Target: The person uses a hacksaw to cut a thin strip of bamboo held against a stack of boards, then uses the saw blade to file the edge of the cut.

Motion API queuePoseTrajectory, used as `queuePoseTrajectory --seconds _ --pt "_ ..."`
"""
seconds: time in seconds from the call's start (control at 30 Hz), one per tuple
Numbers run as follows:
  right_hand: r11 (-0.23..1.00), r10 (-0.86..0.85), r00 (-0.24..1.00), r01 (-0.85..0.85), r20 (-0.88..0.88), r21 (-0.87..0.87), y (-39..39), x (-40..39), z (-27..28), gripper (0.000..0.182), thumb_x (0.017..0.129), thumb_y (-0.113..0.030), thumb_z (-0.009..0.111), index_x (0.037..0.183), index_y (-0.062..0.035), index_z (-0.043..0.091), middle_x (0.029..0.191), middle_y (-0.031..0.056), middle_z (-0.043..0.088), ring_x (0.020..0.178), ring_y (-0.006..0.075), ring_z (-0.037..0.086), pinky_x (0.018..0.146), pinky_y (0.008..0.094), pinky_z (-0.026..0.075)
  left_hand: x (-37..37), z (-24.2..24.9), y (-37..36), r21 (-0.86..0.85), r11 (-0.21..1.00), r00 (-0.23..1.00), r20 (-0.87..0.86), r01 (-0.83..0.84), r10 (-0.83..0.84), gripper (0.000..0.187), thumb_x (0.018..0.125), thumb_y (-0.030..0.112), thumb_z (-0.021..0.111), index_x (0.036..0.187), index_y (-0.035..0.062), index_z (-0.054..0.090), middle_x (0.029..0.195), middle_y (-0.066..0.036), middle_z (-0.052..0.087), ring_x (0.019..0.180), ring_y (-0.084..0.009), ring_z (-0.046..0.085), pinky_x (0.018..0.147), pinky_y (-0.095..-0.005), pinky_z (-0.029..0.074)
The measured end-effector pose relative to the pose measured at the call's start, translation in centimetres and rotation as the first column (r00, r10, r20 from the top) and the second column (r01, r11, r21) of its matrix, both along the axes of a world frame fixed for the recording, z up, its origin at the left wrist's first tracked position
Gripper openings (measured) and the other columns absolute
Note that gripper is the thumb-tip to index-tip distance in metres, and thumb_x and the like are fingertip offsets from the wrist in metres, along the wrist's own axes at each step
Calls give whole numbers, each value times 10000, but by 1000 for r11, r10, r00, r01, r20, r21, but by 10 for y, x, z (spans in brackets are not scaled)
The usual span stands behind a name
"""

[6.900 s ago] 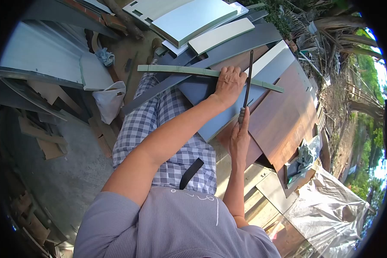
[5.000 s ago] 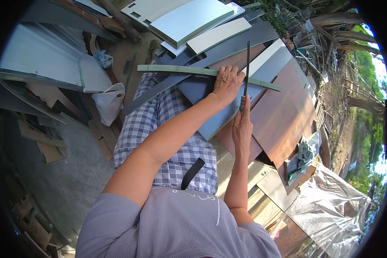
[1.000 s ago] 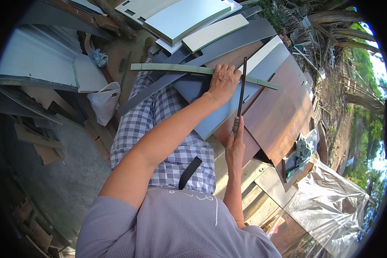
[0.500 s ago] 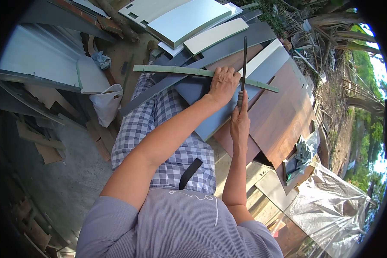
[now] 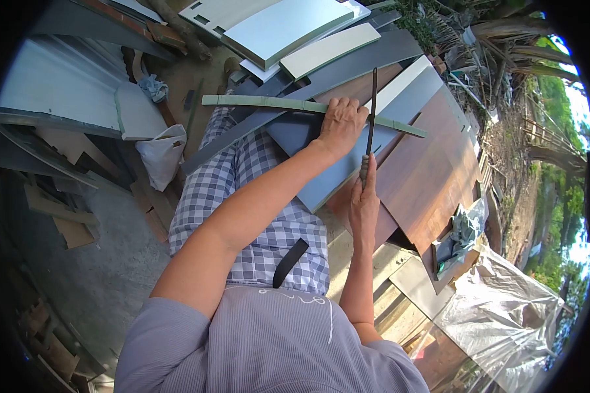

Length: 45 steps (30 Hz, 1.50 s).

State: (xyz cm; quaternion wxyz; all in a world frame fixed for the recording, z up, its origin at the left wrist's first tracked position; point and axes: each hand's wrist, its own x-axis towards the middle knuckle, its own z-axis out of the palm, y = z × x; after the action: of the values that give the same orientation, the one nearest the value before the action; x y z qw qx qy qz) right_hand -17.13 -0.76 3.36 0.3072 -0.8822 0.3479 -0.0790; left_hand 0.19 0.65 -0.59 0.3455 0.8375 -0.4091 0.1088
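My left hand (image 5: 342,128) is closed over a long, slightly bowed green bamboo strip (image 5: 262,102), pressing it down on the stacked boards. The strip runs crosswise, with its ends sticking out on both sides of my hand. In my right hand (image 5: 363,196) is the handle of a saw (image 5: 372,111), its index finger stretched along the grip. Seen edge-on, the saw shows only as a thin dark line pointing away from me. It crosses the strip just right of my left fingers. Its teeth and any cut are too fine to make out.
Under the strip lie blue-grey boards (image 5: 334,170) and brown wood-grain panels (image 5: 432,177). White panels (image 5: 288,33) are stacked at the far side. A white bag (image 5: 162,157) hangs at the left. Silvery plastic sheeting (image 5: 498,308) lies at lower right, near a crumpled cloth (image 5: 467,229).
My right hand and the saw have drawn back toward my body, sliding across the strip. My left hand and the bamboo strip have stayed almost in place.
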Motion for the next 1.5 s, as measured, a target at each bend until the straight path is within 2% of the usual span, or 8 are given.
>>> queuePoseTrajectory --seconds 0.2,0.7,0.77,0.9,0.97,1.2,1.3,1.5 --pt "989 -45 998 52 -47 138 -18 47 16 570 987 -127 407 1507 -265 218 1325 207 538 1188 408 533 934 436 454 0 2 1 27 1000 1000 -2 -10 10 68 818 126 611 879 97 624 855 -63 572 901 -227 558 805 -371 382" --pt "1000 2 999 -1 -33 21 14 -20 2 609 972 -87 427 1510 -263 203 892 250 645 762 396 643 683 464 454 0 0 0 16 1000 1000 -13 2 -2 97 821 147 638 906 100 634 869 -64 580 906 -228 563 812 -373 386" --pt "999 7 1000 -8 14 46 1 1 -1 564 993 -126 401 1506 -269 218 1309 220 548 1161 403 562 901 434 464 0 2 0 23 1000 1000 -14 3 -3 91 818 138 633 900 98 632 864 -65 579 908 -231 563 809 -373 388" --pt "986 -47 997 56 -59 160 -14 40 12 569 990 -125 410 1507 -258 214 1335 202 533 1194 407 529 921 443 455 0 1 0 21 1000 1000 4 4 -4 86 815 130 627 895 95 631 858 -66 578 907 -234 563 809 -372 388" --pt "1000 21 998 -20 61 -7 -21 42 -1 598 975 -106 432 1503 -277 209 942 275 645 809 428 643 673 496 433 0 1 0 0 1000 1000 1 -13 13 86 813 131 629 892 95 631 856 -69 578 908 -236 565 811 -374 387" --pt "998 46 995 -41 94 -50 10 -18 -5 591 982 -109 425 1506 -276 208 940 268 645 773 414 643 669 476 446 0 0 0 20 1000 1000 -23 8 -8 90 810 135 634 893 102 632 870 -69 581 913 -235 569 812 -373 388" --pt "966 -88 988 116 -126 231 22 -35 6 573 989 -113 400 1509 -261 211 1310 202 555 1164 388 566 900 417 471 -1 -1 -2 12 1000 1000 -13 -3 3 93 810 133 634 897 102 633 872 -66 582 913 -233 569 812 -374 388" --pt "1000 -3 1000 3 -17 29 7 -13 -7 589 985 -105 423 1508 -273 210 924 267 643 771 398 645 679 455 453 1 0 1 5 1000 1000 -7 5 -5 88 816 123 622 899 100 637 866 -65 584 911 -232 566 819 -373 383"
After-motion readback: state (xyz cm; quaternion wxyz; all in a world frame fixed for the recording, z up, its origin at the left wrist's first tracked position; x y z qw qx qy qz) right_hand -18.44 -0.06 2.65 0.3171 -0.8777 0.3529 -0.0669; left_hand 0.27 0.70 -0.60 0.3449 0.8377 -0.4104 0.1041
